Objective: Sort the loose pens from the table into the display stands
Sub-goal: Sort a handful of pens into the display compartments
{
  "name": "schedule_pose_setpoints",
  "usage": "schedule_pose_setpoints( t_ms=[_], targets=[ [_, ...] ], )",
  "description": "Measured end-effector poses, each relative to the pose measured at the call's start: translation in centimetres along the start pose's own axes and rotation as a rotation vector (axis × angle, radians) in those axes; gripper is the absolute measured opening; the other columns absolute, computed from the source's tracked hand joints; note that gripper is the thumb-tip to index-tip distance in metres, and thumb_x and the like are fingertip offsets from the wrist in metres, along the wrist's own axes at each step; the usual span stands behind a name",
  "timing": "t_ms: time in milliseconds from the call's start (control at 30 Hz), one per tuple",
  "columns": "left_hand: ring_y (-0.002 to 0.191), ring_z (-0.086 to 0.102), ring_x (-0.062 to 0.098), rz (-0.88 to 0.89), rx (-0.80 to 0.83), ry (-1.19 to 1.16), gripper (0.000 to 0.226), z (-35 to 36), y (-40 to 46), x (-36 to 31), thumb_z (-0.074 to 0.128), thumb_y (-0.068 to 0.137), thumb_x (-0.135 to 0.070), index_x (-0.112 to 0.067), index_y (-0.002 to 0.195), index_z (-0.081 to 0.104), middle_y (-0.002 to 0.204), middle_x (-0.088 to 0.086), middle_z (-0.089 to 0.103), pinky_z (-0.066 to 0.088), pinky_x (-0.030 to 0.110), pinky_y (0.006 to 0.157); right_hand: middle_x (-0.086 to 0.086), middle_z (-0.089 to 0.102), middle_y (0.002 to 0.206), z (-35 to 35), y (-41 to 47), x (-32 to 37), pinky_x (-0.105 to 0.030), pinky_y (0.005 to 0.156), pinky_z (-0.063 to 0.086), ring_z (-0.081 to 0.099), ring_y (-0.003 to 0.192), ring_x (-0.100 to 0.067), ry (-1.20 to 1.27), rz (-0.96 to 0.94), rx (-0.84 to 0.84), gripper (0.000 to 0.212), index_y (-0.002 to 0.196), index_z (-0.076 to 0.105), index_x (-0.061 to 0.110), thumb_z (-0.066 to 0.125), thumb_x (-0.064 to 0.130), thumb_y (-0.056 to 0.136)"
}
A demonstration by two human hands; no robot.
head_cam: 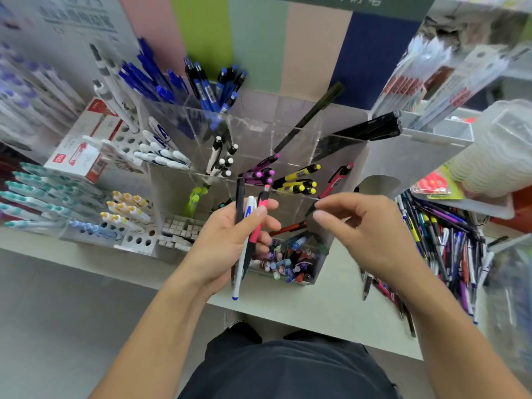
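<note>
Between your right fingertips (318, 205) a red pen (334, 184) is pinched, tip down over the stand (339, 156). Left hand (227, 240) grips three pens (244, 243). Loose pile (449, 249) lies beyond your right hand. Step: slotting. Next: pick the matching compartment, then release.

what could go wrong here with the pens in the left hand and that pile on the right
1. The left hand grips three pens in a loose fan; the white one pokes far below the palm and may slip out.
2. The right hand pinches a red pen by its tip over the clear stand, so it could drop into the wrong slot.
3. The loose pile lies near the table edge; the right forearm may knock pens off.
</note>
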State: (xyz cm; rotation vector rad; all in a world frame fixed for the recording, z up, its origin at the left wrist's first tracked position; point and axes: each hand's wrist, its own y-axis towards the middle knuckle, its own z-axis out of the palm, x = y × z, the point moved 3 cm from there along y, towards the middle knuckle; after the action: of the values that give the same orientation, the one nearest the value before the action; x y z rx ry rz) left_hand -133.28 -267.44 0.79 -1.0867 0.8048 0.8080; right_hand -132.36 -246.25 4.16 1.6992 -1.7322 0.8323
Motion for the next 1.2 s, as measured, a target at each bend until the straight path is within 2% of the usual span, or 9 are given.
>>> schedule_pose_setpoints(
  t_ms=[100,267,433,533,667,867,1000,1100,1200],
  targets=[
    [0.062,0.056,0.016,0.007,0.068,0.068,0.025,0.3,-0.5,-0.4,0.055,0.099,-0.024,-0.013,0.117,0.069,0.085,0.01,0.07,0.049,0.025,0.054,0.008,0.074,0.074,1.2,0.7,2.1,-0.02,0.057,0.051,0.064,0.063,-0.005,0.389,0.108,0.092,0.009,0.098,0.077,0.025,0.073,0.023,0.09],
    [0.054,0.051,0.014,0.034,0.133,0.094,0.033,0.1,-1.1,-0.9,0.059,0.091,-0.027,-0.002,0.112,0.063,0.093,0.017,0.075,0.043,0.021,0.047,-0.008,0.065,0.067,3.4,1.7,4.1,-0.016,0.05,0.041,0.05,0.05,-0.002,0.521,0.124,0.164,0.011,0.091,0.076,0.005,0.07,0.013,0.093],
    [0.064,0.068,0.022,0.043,0.017,0.052,0.033,-1.3,-1.6,-1.3,0.06,0.088,-0.036,-0.009,0.103,0.07,0.09,0.016,0.074,0.052,0.024,0.049,-0.009,0.064,0.07,2.5,2.0,4.5,-0.022,0.046,0.046,0.057,0.057,-0.018,0.748,0.145,-0.029,0.016,0.088,0.066,0.009,0.056,0.006,0.1],
    [0.043,0.038,0.012,0.078,-0.088,0.069,0.026,-2.6,-1.8,-1.3,0.056,0.093,-0.041,-0.018,0.094,0.068,0.061,0.003,0.048,0.03,0.02,0.04,-0.006,0.068,0.071,-1.4,1.1,5.4,-0.026,0.051,0.054,0.066,0.061,-0.023,0.71,-0.127,-0.342,0.015,0.091,0.063,0.014,0.054,0.005,0.1],
    [0.043,0.019,0.007,0.024,-0.062,-0.067,0.043,-3.0,-1.8,-1.7,0.046,0.092,-0.054,-0.014,0.096,0.058,0.061,-0.002,0.031,0.013,0.02,0.04,-0.007,0.065,0.086,-4.5,0.0,5.4,-0.03,0.063,0.057,0.071,0.067,-0.018,0.528,-0.371,-0.59,0.011,0.102,0.056,0.019,0.051,0.009,0.1],
    [0.045,0.024,0.008,0.01,-0.002,-0.132,0.024,-1.8,-1.3,-1.4,0.036,0.107,-0.022,-0.011,0.098,0.055,0.066,0.001,0.041,0.018,0.018,0.038,-0.003,0.07,0.087,-1.8,-1.0,4.9,-0.033,0.063,0.059,0.072,0.069,-0.018,0.288,-0.44,-0.563,0.014,0.104,0.062,0.01,0.063,0.0,0.095],
    [0.048,0.033,0.008,0.158,-0.141,-0.02,0.019,-2.5,-1.1,-0.9,0.043,0.107,-0.021,-0.013,0.108,0.06,0.076,-0.002,0.051,0.028,0.018,0.041,0.018,0.068,0.091,1.8,-1.8,3.7,-0.02,0.071,0.059,0.071,0.078,-0.001,0.144,-0.408,-0.435,0.014,0.104,0.07,0.007,0.07,0.001,0.092],
    [0.048,0.032,0.008,0.198,-0.267,-0.004,0.02,-4.1,-1.2,-1.0,0.047,0.106,-0.026,-0.018,0.113,0.064,0.077,-0.001,0.054,0.029,0.017,0.04,0.003,0.073,0.088,1.8,-1.5,3.9,-0.03,0.066,0.061,0.074,0.074,-0.01,0.302,-0.355,-0.501,0.013,0.106,0.069,0.006,0.07,0.005,0.093],
    [0.047,0.029,0.008,0.172,-0.229,-0.043,0.023,-4.9,-1.5,-1.5,0.053,0.099,-0.034,-0.024,0.113,0.069,0.072,-0.001,0.054,0.024,0.016,0.04,-0.006,0.073,0.087,1.1,0.1,5.0,-0.035,0.066,0.062,0.074,0.074,-0.016,0.369,-0.376,-0.561,0.012,0.107,0.068,0.006,0.07,0.007,0.095]
  ],
)
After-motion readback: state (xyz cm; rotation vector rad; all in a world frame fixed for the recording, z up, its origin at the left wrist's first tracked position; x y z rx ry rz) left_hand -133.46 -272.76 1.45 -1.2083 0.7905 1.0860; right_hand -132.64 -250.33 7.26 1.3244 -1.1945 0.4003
